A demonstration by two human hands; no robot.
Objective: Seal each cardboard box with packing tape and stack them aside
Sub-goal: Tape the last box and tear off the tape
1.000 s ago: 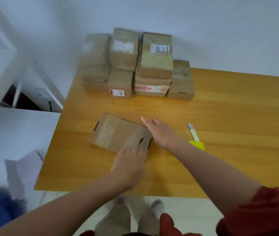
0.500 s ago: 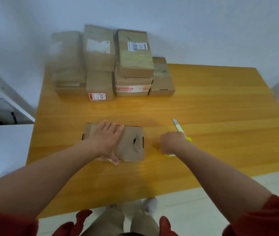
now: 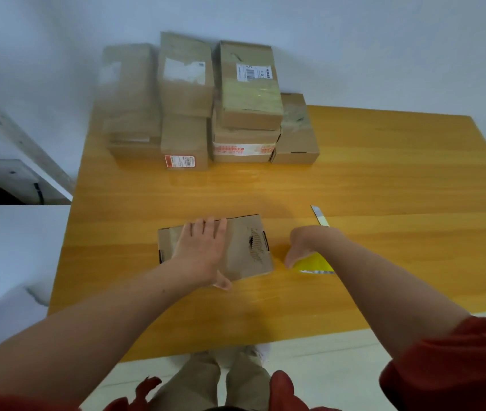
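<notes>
A small flat cardboard box [image 3: 246,247] with a torn patch near its right end lies on the orange wooden table [image 3: 384,179]. My left hand [image 3: 200,250] rests flat on its left half, fingers straight. Just right of the box, my right hand [image 3: 302,244] curls down over a yellow tool [image 3: 314,264]. The tool's grey-white tip [image 3: 319,215] sticks out beyond the hand. A stack of sealed cardboard boxes [image 3: 247,96] stands at the table's far left, against the wall. No roll of tape can be seen.
The table's near edge runs just in front of my legs, and its left edge is beside the box. A white shelf frame [image 3: 22,161] stands to the left of the table. Bare tabletop stretches to the right of the tool.
My left hand moved from the box's near edge onto its top. The box turned square to the table edge. My right hand left the box and closed over the yellow tool.
</notes>
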